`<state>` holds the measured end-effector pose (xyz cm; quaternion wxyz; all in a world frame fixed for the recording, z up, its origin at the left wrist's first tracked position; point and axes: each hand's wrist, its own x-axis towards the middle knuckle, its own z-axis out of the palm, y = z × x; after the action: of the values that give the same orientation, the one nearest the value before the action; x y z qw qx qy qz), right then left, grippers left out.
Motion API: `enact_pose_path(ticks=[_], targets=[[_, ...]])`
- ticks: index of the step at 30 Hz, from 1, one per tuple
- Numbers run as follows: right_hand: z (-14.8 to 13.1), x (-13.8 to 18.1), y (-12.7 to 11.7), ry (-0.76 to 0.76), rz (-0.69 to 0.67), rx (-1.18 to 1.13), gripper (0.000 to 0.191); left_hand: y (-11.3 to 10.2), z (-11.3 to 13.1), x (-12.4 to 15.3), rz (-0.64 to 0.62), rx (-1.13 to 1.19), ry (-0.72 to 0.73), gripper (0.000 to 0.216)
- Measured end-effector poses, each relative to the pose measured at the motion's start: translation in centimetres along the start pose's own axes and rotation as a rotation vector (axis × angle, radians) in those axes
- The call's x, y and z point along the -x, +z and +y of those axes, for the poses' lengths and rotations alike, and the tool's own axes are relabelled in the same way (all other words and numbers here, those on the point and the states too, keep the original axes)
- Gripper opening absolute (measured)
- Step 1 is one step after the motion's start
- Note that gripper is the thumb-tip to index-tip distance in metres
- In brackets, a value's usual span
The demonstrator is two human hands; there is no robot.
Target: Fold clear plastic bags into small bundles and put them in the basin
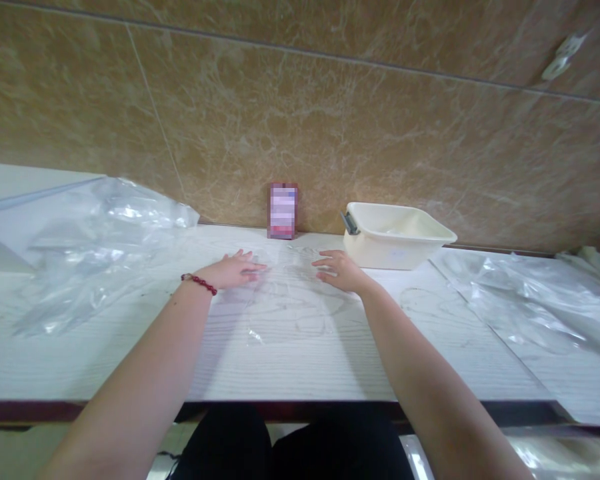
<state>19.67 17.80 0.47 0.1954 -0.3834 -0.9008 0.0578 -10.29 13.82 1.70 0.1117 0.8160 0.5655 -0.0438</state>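
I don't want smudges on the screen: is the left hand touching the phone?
Apart. The head view shows a gap, with the white table visible between the left hand and the lower edge of the phone.

Bright, soft shadows (edges blurry).

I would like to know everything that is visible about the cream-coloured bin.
The cream bin looks plastic, rounded-cornered, with an open top and a gray clip at its left end. It stands upright on the white table near the wall. The right hand is close in front; whether they touch is unclear.
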Motion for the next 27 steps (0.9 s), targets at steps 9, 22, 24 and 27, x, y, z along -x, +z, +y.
enact_pose_path(ticks=[9, 22, 24, 27], targets=[[-6.0, 0.0, -4.6, -0.229, 0.010, -0.037, 0.021, 1.6, 0.1, -2.1, 0.285, 0.068, 0.203, 0.040], [-6.3, 7.5, -5.2, -0.558, -0.275, 0.179, 0.022, 2.7, 0.1, -3.5, 0.431, 0.216, 0.239, 0.043], [-6.0, 7.6, -4.7, -0.566, -0.263, 0.181, 0.023, 2.7, 0.2, -3.5, 0.419, 0.216, 0.245, 0.043], [-5.9, 7.4, -4.0, -0.565, -0.255, 0.172, 0.022, 2.7, 0.2, -3.5, 0.410, 0.204, 0.253, 0.043]])
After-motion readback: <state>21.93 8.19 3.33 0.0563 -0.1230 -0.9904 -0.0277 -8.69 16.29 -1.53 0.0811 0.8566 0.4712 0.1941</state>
